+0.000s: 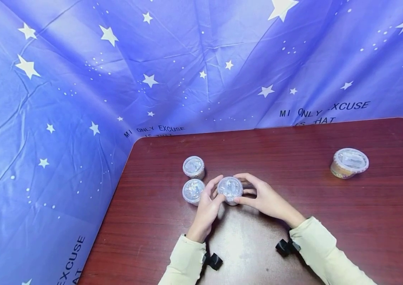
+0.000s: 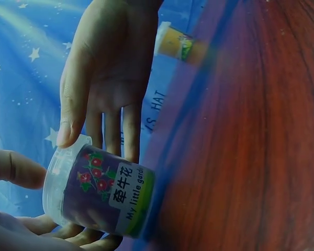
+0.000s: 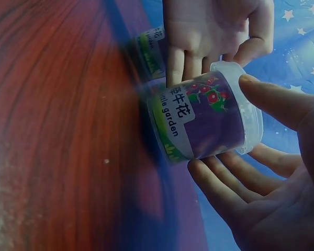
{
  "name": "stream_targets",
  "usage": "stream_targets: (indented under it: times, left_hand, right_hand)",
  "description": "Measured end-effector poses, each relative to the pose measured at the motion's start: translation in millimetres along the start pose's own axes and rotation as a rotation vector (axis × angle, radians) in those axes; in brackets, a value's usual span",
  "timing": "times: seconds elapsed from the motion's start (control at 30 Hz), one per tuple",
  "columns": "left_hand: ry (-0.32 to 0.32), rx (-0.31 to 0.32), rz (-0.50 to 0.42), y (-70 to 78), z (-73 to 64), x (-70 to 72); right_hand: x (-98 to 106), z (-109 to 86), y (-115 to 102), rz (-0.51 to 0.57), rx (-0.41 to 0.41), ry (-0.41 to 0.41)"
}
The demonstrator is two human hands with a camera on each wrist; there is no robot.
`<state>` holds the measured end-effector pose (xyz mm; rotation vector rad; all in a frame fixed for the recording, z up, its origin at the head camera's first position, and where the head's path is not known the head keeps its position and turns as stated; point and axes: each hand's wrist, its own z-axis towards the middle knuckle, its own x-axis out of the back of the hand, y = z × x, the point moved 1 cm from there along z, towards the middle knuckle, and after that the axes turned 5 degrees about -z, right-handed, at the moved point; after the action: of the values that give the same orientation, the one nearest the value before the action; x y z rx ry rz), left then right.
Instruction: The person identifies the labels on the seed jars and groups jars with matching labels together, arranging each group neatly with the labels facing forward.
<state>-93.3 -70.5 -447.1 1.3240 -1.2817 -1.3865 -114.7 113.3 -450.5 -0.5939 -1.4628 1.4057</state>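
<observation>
A small plastic cup (image 1: 230,188) with a clear lid stands between both hands in the head view. Its purple side carries red flowers and a "My little garden" label (image 2: 126,191). From the left, my left hand (image 1: 208,208) holds it, thumb at the lid rim and fingers along the far side. My right hand (image 1: 267,198) holds the opposite side, its thumb (image 3: 267,97) on the lid edge and fingers against the wall. Right beside my left hand is a second lidded cup (image 1: 192,190), partly covered by that hand. Behind that one stands a third cup (image 1: 193,167).
Far to the right on the brown table (image 1: 287,158) sits another lidded cup (image 1: 349,162), yellowish at the side. A blue curtain (image 1: 187,47) with white stars hangs along the table's back and left edges. Black wrist mounts (image 1: 213,261) stick out near both sleeves.
</observation>
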Motion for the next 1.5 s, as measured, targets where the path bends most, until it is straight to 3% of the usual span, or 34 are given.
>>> stream_targets:
  times: [0.7,1.1,1.27,1.5]
  left_hand:
    - [0.057,-0.031,0.081,-2.3,0.4,-2.0]
    - [0.043,-0.155,0.210,7.3,4.2,-7.3]
    - [0.029,-0.179,0.208,13.3,7.1,-8.7]
    - [0.084,-0.244,0.360,21.3,7.2,-11.1]
  right_hand:
    - [-4,0.1,1,-0.025,-0.008,0.001]
    - [8,-4.0,-16,-0.223,0.040,0.115]
    - [15,-9.3,-25,-0.269,0.036,0.142]
    - [23,-18.7,-33,-0.310,0.039,0.170]
